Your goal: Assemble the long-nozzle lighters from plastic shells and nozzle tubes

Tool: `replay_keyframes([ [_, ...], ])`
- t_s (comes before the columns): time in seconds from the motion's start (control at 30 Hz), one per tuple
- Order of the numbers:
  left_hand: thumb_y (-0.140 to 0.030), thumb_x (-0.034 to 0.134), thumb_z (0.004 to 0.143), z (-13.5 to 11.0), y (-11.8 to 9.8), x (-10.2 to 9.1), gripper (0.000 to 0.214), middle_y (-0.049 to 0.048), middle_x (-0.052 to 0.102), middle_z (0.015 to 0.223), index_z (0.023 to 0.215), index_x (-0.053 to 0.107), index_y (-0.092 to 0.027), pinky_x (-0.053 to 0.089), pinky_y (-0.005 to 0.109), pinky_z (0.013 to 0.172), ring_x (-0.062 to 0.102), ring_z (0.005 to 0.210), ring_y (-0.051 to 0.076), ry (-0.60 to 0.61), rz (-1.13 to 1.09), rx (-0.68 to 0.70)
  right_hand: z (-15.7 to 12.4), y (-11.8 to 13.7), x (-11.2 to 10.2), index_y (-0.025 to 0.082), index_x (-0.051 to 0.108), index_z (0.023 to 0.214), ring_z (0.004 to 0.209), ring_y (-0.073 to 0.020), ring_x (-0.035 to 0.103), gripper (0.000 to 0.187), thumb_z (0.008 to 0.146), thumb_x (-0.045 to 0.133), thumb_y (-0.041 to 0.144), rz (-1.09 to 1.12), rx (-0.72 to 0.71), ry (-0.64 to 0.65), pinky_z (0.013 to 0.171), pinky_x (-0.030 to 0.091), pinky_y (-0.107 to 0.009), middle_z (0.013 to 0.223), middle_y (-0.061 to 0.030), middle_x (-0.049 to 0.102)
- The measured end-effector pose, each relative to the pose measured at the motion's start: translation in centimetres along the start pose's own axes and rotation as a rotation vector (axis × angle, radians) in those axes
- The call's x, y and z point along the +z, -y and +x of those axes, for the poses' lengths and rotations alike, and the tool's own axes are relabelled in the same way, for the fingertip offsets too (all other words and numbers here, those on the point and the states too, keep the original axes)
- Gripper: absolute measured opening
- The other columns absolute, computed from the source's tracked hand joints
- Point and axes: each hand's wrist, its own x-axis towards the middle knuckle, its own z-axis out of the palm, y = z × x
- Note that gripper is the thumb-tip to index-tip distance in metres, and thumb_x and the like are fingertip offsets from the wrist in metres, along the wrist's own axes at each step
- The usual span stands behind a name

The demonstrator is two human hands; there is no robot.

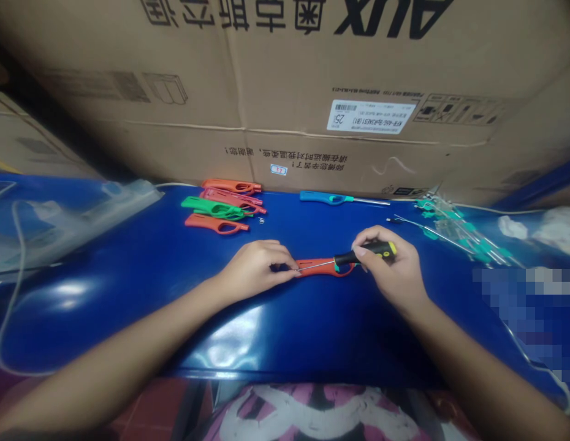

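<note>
An orange lighter shell (322,267) lies flat on the blue table (174,288) in front of me. My left hand (257,267) is closed on its left end, pinching it down. My right hand (393,269) is closed round a screwdriver (365,253) with a black and yellow handle. The screwdriver's metal shaft runs left over the orange shell, with its tip close to my left fingers.
A pile of orange, pink and green lighter shells (223,205) lies at the back left. A blue lighter with a metal tube (335,198) rests near the big cardboard box (285,92). Several teal-tipped metal tubes (455,229) lie at the right. A clear plastic bag (59,220) is at the left.
</note>
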Motion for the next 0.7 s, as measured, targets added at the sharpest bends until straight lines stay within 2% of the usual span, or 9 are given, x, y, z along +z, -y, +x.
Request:
replay_keyframes([
  [0.17,-0.028,0.071,0.091,0.0,-0.1,0.0,0.011,0.0029,0.076,0.089,0.091,0.077,-0.019,0.052,0.028,0.077,0.068,0.082,0.016,-0.004,0.014,0.015,0.0,0.0,0.0,0.021,0.062,0.077,0.051,-0.0089,0.048,0.006,0.083,0.064,0.021,0.004,0.0,0.014,0.05,0.037,-0.024,0.064,0.0048,0.057],
  [0.33,-0.028,0.07,0.092,0.0,-0.1,0.0,0.011,0.0035,0.076,0.089,0.09,0.077,-0.019,0.051,0.028,0.076,0.069,0.082,0.016,0.017,0.055,0.018,-0.3,0.1,0.3,0.022,0.063,0.087,0.062,-0.012,0.058,0.008,0.084,0.069,0.026,-0.043,-0.069,-0.007,0.055,0.048,-0.024,0.077,0.0017,0.063],
  [0.4,-0.027,0.071,0.091,0.0,-0.1,0.0,0.011,0.0035,0.076,0.089,0.09,0.077,-0.019,0.051,0.028,0.076,0.069,0.081,0.017,0.028,0.075,0.018,-0.6,-0.1,0.5,0.024,0.063,0.099,0.068,-0.0145,0.062,0.019,0.083,0.073,0.029,-0.085,-0.15,-0.025,0.057,0.052,-0.026,0.085,-0.0007,0.066],
  [0.5,-0.026,0.071,0.091,0.0,-0.1,0.1,0.009,0.0032,0.077,0.09,0.09,0.077,-0.019,0.051,0.027,0.076,0.07,0.082,0.016,0.057,0.085,0.022,-1.0,-0.3,0.6,0.026,0.06,0.115,0.08,-0.0189,0.068,0.034,0.084,0.075,0.029,-0.205,-0.353,-0.023,0.067,0.057,-0.031,0.1,-0.0049,0.069],
  [0.6,-0.025,0.07,0.09,0.0,-0.2,0.1,0.01,0.0036,0.078,0.09,0.088,0.077,-0.019,0.051,0.026,0.077,0.071,0.082,0.017,0.091,0.092,0.015,-1.0,-0.1,0.5,0.028,0.053,0.129,0.09,-0.0212,0.07,0.047,0.087,0.073,0.025,-0.335,-0.555,0.08,0.079,0.059,-0.035,0.106,-0.0059,0.071],
  [0.7,-0.025,0.071,0.09,0.0,-0.4,0.1,0.011,0.0036,0.078,0.089,0.085,0.077,-0.019,0.05,0.025,0.075,0.071,0.081,0.017,0.125,0.111,-0.004,-0.8,0.5,0.4,0.027,0.042,0.143,0.092,-0.0212,0.07,0.058,0.091,0.067,0.023,-0.375,-0.617,0.242,0.083,0.059,-0.036,0.108,-0.007,0.071],
])
